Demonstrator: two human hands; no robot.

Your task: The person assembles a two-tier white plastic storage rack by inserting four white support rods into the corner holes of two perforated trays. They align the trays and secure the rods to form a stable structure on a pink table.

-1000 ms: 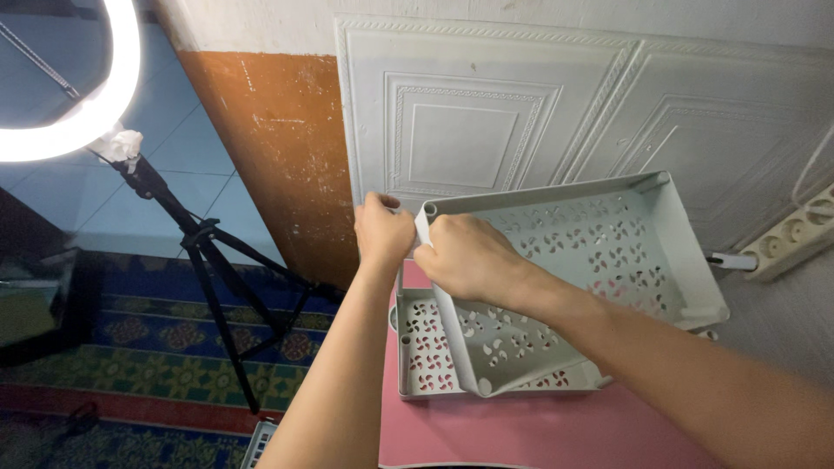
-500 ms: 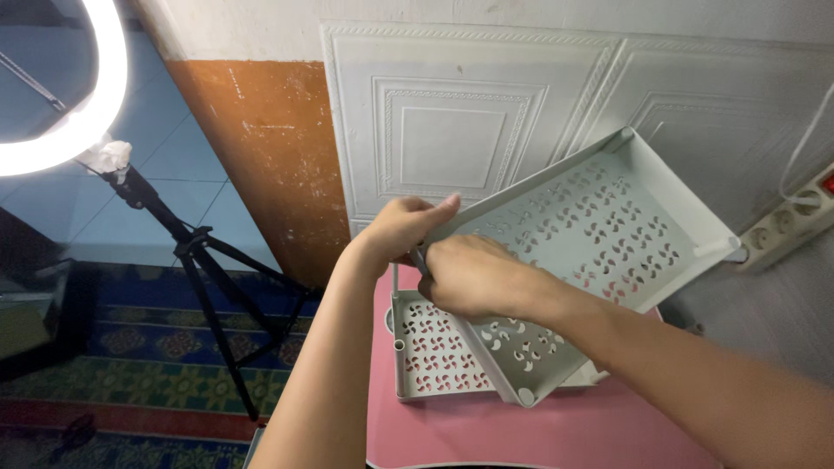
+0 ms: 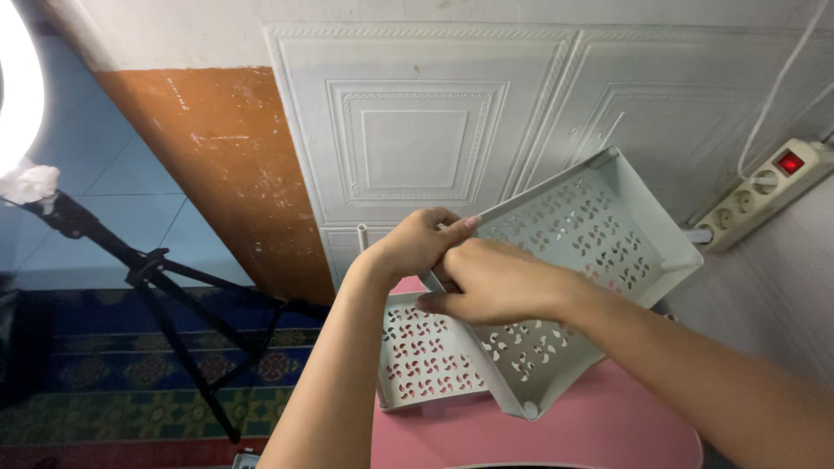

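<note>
Overall view: seen from above the hands, largest thing first.
Wall panel point(image 3: 417, 139): white, moulded, fills the upper middle; a bare orange strip point(image 3: 217, 165) lies at its 9 o'clock.
Carpet point(image 3: 95, 382): dark and patterned, at 8 o'clock of the view.
Table point(image 3: 608, 434): pink top, at 6 o'clock; its bare surface shows at the lower edge.
Upper tray point(image 3: 599, 234): pale grey plastic, perforated base, tilted with its far corner raised toward 2 o'clock; it sits near the centre of the view, above the table.
Lower tray point(image 3: 417, 356): same kind, lying flat on the table at 7 o'clock of the upper tray, partly beneath it.
Tripod point(image 3: 165, 295): black legs, at 9 o'clock of the trays, standing on the carpet.
Ring light point(image 3: 22, 87): bright white arc at the left edge, 10 o'clock.
Power strip point(image 3: 764, 191): white, with a red switch, at 3 o'clock of the upper tray; a white cord rises from it.
Right hand point(image 3: 495, 282): fingers curled closed over the near rim of the upper tray, gripping it.
Left hand point(image 3: 413, 243): fingers closed on the same rim, thumb and forefinger pinching its edge, touching the right hand.
White post point(image 3: 362, 236): thin upright, at 9 o'clock of the left hand.
</note>
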